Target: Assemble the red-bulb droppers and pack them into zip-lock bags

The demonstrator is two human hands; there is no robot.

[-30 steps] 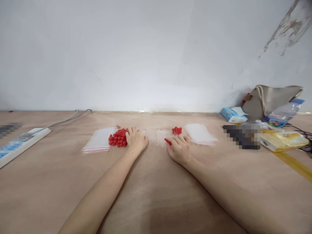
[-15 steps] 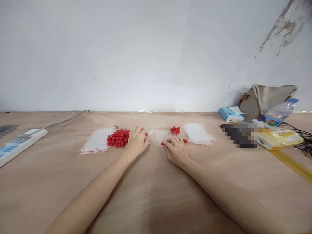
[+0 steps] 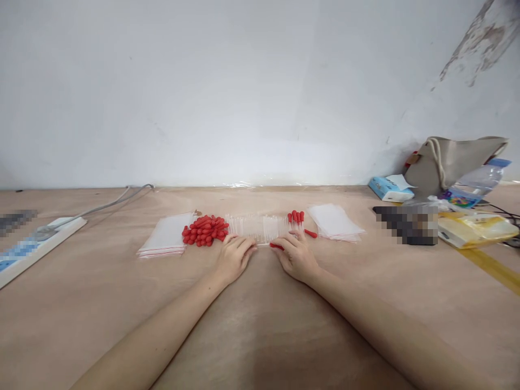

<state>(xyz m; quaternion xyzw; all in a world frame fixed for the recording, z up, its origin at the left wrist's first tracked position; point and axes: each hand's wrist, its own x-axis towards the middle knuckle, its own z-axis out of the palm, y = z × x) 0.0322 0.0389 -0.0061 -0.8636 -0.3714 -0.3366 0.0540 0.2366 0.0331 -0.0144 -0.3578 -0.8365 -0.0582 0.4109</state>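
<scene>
My left hand (image 3: pixel 235 258) is closed in a pinch on one end of a thin clear dropper tube (image 3: pixel 263 245). Opposite it, my right hand (image 3: pixel 297 257) pinches a red rubber dropper bulb (image 3: pixel 277 246), which meets the tube's other end; whether the tube sits inside is too small to tell. Behind both hands lie rows of clear tubes (image 3: pixel 274 226). A heap of loose red bulbs (image 3: pixel 205 230) is left of the tubes. Several droppers with red bulbs (image 3: pixel 296 217) lie beyond my right hand, with another red bulb (image 3: pixel 311 233) beside them.
Flat stacks of clear bags lie on the left (image 3: pixel 164 234) and right (image 3: pixel 336 221). A power strip (image 3: pixel 60 238) with a grey cable is far left. On the right are a tissue pack (image 3: pixel 389 189), a grey bag (image 3: pixel 459 162), a plastic bottle (image 3: pixel 477 184) and a yellow package (image 3: pixel 475 228).
My left hand has come down and nearer from beside the bulb heap, bringing a tube to the red bulb in my right hand. My right hand has barely moved.
</scene>
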